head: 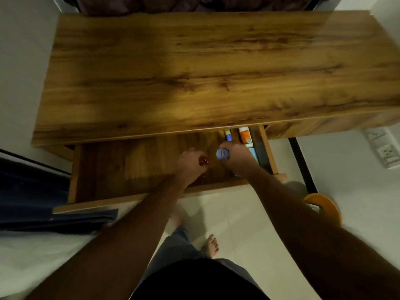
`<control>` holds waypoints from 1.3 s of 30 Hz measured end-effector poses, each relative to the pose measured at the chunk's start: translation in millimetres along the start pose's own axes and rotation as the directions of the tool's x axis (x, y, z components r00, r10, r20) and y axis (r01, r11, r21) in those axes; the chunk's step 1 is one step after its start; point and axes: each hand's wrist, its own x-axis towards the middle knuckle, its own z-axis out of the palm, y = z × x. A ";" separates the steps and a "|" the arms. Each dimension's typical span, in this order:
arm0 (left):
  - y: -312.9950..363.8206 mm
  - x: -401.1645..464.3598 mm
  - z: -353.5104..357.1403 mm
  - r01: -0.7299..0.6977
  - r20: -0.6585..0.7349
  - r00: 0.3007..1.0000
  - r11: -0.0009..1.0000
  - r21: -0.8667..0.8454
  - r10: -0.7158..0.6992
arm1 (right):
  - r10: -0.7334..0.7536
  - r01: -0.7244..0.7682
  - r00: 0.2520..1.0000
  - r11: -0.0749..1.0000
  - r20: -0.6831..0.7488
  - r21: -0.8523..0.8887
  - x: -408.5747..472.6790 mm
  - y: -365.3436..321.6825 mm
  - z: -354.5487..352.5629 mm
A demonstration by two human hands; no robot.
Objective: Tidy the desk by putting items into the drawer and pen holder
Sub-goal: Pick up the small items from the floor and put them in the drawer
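Inside open drawer, left hand pinching red object, right hand gripping blue-capped container, labels unreadable

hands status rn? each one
Left hand: holds small red object over the open drawer.
Right hand: grips blue-capped item.

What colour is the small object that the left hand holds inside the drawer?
Red, glossy, with a bright glint. The small object shows in the head view, gripped by the left hand over the open drawer.

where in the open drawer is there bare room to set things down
The drawer floor is bare from its left wall to the left hand. The right end is crowded: tubes along the right wall, beside the right hand.
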 end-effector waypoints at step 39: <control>5.6 -47.2 -14.9 0.111 -0.196 0.967 0.959 -0.261 -0.165 | 0.088 -0.088 0.995 0.996 -0.053 -0.003 -14.5 19.2 2.8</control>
